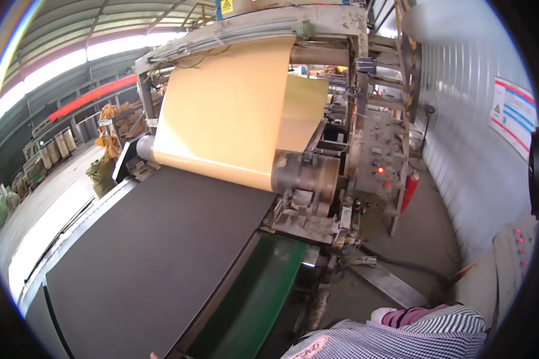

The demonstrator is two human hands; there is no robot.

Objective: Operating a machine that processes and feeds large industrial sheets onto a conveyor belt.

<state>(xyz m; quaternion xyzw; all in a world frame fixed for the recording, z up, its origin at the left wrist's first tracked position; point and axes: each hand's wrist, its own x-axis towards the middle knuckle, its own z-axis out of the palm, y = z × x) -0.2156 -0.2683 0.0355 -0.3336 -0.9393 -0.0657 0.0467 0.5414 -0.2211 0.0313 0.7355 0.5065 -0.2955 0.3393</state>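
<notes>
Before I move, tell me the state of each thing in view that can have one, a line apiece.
Tan sheet: unrolled, hanging smooth, its lower end curving at the roller.
Roller: tan sheet against it; turning or stopped, can't tell.
Dark sheet: spread flat.
Green strip: uncovered.
Red button light: lit.
Small red lights at far right: lit.
Fingertip: at the lower edge; touching or not, can't tell.

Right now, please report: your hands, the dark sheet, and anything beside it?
Left hand, apparently: one fingertip showing by dark sheet, contact unclear. Right hand out of view. Sheet extends toward tan web. Green strip along its right side.
</notes>
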